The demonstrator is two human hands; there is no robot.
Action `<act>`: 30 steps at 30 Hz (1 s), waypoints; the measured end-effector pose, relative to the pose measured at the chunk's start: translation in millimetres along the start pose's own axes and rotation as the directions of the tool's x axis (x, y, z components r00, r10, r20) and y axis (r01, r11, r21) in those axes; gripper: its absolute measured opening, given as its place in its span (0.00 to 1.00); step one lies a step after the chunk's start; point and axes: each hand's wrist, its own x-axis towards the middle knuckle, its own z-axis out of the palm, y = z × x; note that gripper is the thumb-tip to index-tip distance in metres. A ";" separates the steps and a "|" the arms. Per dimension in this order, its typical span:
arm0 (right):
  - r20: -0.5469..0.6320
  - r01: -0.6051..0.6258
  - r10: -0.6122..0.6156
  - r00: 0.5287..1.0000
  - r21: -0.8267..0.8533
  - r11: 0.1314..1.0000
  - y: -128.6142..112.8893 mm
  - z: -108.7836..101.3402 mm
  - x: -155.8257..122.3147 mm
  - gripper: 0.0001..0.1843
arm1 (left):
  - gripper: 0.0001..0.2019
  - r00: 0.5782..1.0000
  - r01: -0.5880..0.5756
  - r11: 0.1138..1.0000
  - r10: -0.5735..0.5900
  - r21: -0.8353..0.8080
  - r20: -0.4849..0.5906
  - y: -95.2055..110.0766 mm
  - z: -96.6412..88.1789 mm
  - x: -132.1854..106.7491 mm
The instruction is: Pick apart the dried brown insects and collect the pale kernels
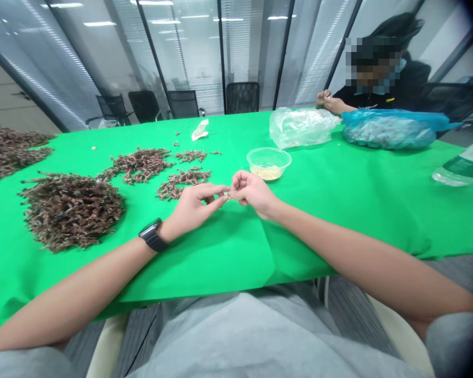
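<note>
From my distant seat, I consider first the place where both hands meet. The left hand point(195, 210) comes from the left side, its thumb and forefinger almost together at a tiny pale bit point(227, 195); whether they truly grip it, I cannot tell. The right hand point(255, 195) seems to pinch the same bit between thumb and bent forefinger, with almost no gap. The bit lies directly at the fingertips, and it is too small for me to read its long axis. The clear bowl point(286, 164) is beyond the grip and to the right, so the right hand is the nearer one.

Now I count, from the left. There are three larger heaps of brown stalks: the edge heap point(16, 149), cut by the picture border, the thick heap point(74, 210) and the loose heap point(140, 164). Next come two small clusters, the upper cluster point(191, 156) and the lower cluster point(181, 181), then one white scrap point(201, 131). The bowl is one, with pale grains point(266, 172) which I cannot count. Further right are two bags, a clear bag point(299, 126) and a blue bag point(388, 130), and finally one bottle point(467, 163).
</note>
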 end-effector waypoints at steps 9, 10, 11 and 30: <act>0.015 0.005 -0.005 1.000 -0.023 1.000 -0.4 3.0 -2.2 0.18 | 0.13 0.998 0.008 1.000 -0.006 0.028 -0.066 -4.2 -1.5 0.7; 0.016 0.004 -0.003 1.000 -0.025 1.000 -0.6 3.2 -2.5 0.18 | 0.13 0.998 0.012 1.000 -0.010 0.028 -0.063 -4.2 -1.8 0.8; 0.017 0.002 -0.002 1.000 -0.026 1.000 -0.9 3.3 -2.7 0.18 | 0.13 0.998 0.018 0.999 -0.016 0.029 -0.060 -4.0 -2.1 0.8; 0.061 0.022 -0.018 0.998 -0.071 0.997 1.3 1.4 -3.6 0.17 | 0.14 0.999 0.049 0.999 -0.049 -0.006 -0.005 -2.5 -0.9 0.3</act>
